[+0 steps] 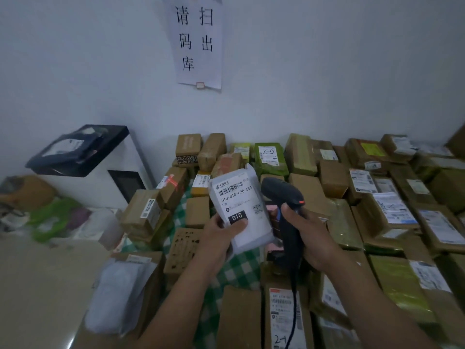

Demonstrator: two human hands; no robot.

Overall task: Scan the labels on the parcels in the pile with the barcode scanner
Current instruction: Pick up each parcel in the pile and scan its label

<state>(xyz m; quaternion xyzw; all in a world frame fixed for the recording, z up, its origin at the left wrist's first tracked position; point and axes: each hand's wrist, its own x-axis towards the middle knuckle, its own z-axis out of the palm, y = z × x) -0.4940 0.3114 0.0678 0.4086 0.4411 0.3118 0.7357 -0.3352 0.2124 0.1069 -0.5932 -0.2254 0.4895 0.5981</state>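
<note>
My left hand [218, 238] grips a white plastic mailer parcel [247, 217] by its lower left edge, thumb on the black "010" patch, and holds it up with the barcode label facing me. My right hand [310, 238] grips the handle of a black barcode scanner [283, 193], forefinger by the orange trigger. The scanner's head sits just right of the mailer, apart from its label. Its cable [293, 298] hangs down between my forearms. Below lies the pile of parcels [334, 182], mostly brown cartons with white labels.
Parcels cover a table with a green checked cloth [239, 270]. A green bag parcel [270, 158] lies at the back. A white machine with a black top [83, 152] stands at the left wall. Bags [52, 220] lie on the floor left. A paper sign [197, 41] hangs on the wall.
</note>
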